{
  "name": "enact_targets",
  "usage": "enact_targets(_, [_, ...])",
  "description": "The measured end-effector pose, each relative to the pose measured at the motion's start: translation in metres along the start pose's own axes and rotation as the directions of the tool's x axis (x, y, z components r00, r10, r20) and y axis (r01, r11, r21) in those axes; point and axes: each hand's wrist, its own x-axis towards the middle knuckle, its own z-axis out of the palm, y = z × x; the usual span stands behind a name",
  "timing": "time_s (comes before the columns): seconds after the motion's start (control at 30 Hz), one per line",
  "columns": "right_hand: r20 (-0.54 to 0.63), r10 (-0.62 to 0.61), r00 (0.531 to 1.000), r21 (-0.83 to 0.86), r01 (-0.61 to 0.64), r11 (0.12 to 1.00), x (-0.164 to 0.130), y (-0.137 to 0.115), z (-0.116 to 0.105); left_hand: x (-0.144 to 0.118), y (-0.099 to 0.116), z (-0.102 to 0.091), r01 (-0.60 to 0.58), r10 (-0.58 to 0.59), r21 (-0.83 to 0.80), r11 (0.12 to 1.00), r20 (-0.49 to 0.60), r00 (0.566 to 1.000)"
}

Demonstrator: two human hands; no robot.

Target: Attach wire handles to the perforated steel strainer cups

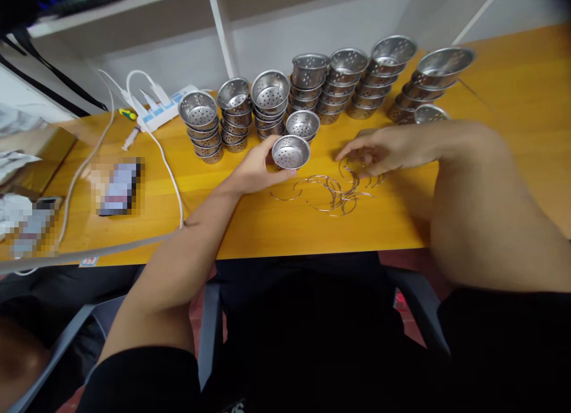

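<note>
The left hand (259, 170) is holding a perforated metal cup (291, 153) above the desk (267, 237), its grip closing around the cup's left side, with the thumb running along the near lower edge and the opening facing up. The right hand (386, 151) is reaching down over a loose pile of curved wires (332, 196), its grip partly curling; whether the fingers are holding a wire cannot be told. A short cup stack (303, 124) is standing just behind the held cup, and taller cup stacks (235, 112) are lining the rear. Farther left, a power strip (163, 112) and a phone (120, 190) are lying.
</note>
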Motion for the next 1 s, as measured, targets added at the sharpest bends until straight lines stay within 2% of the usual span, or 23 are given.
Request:
enact_targets(0.1, [-0.026, 0.007, 1.0, 0.031, -0.006, 1.0, -0.001, -0.001, 0.013, 0.0, -0.001, 0.0, 0.0, 0.0, 0.002, 1.0, 0.003, 1.0])
enact_targets(0.17, [-0.004, 0.009, 1.0, 0.068, -0.008, 0.998, -0.001, 0.009, 0.019, 0.0, 0.0, 0.0, -0.003, 0.003, 0.002, 1.0, 0.008, 1.0])
enact_targets(0.23, [0.113, 0.015, 0.993, 0.1, -0.027, 0.995, 0.003, 0.025, 0.018, 0.0, 0.0, -0.001, -0.005, 0.005, 0.009, 1.0, 0.008, 1.0])
enact_targets(0.3, [0.29, 0.027, 0.957, 0.109, -0.061, 0.992, 0.009, 0.04, 0.012, 0.0, -0.001, -0.001, -0.005, 0.005, 0.02, 1.0, 0.003, 1.0])
enact_targets(0.37, [0.371, 0.045, 0.928, 0.105, -0.09, 0.99, 0.014, 0.048, 0.007, 0.0, -0.002, -0.001, -0.008, 0.008, 0.026, 1.0, -0.002, 1.0])
enact_targets(0.63, [0.35, 0.037, 0.936, 0.05, -0.058, 0.997, 0.015, 0.048, 0.002, 0.0, -0.004, -0.001, -0.024, 0.024, 0.023, 0.999, 0.005, 1.0])
enact_targets(0.83, [0.396, -0.058, 0.917, 0.216, -0.032, 0.976, 0.011, 0.06, -0.009, 0.001, -0.005, 0.0, -0.026, 0.026, 0.014, 1.0, 0.015, 1.0])
enact_targets(1.0, [0.387, -0.115, 0.915, 0.324, -0.018, 0.946, 0.009, 0.056, -0.013, 0.0, -0.004, 0.001, -0.037, 0.038, -0.04, 0.999, 0.016, 0.999])
